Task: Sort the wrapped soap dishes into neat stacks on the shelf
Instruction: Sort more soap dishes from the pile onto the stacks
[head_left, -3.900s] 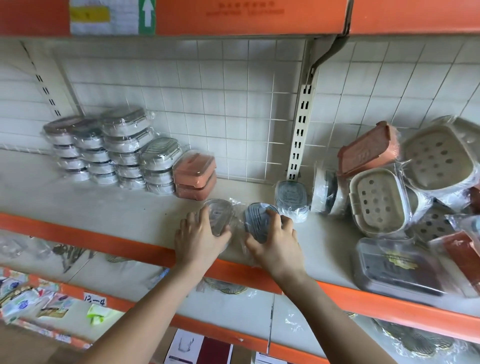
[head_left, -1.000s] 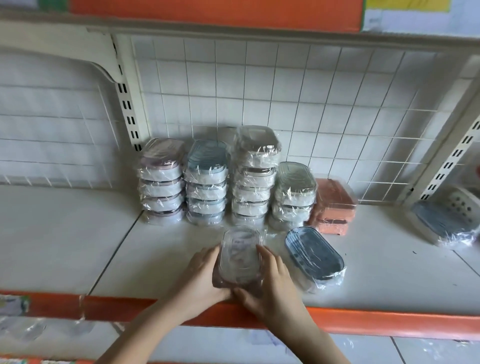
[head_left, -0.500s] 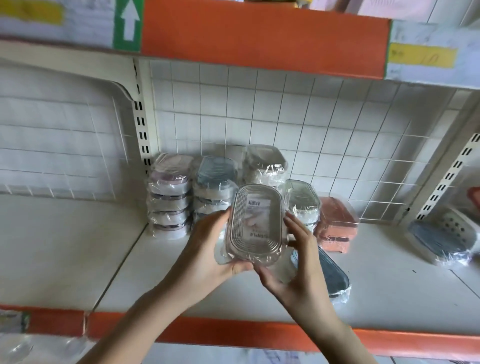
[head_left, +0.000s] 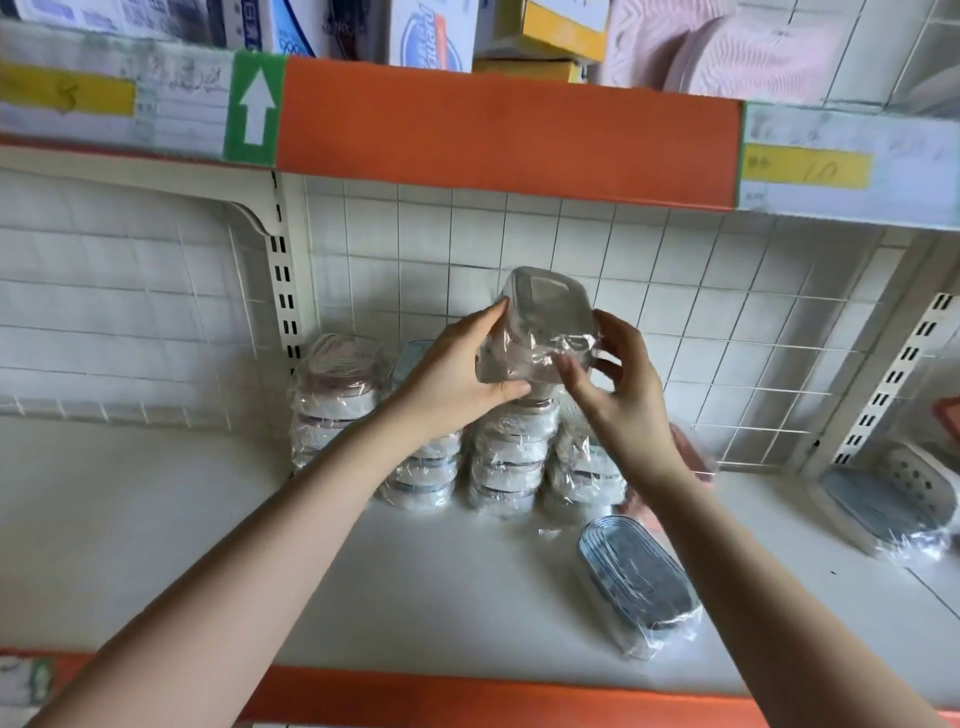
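Both arms raised, left hand (head_left: 457, 374) and right hand (head_left: 618, 384) curled.

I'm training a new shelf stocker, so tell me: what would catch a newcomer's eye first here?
Both hands, left hand and right hand, hold a wrapped soap dish up over the stacks at the back of the shelf. In front, to the right, a blue-grey wrapped dish lies alone. Above runs the orange shelf edge with a green arrow label.

bare shelf (head_left: 130, 519) left, stacks (head_left: 498, 457) centre back, blue dish (head_left: 636, 579) front right
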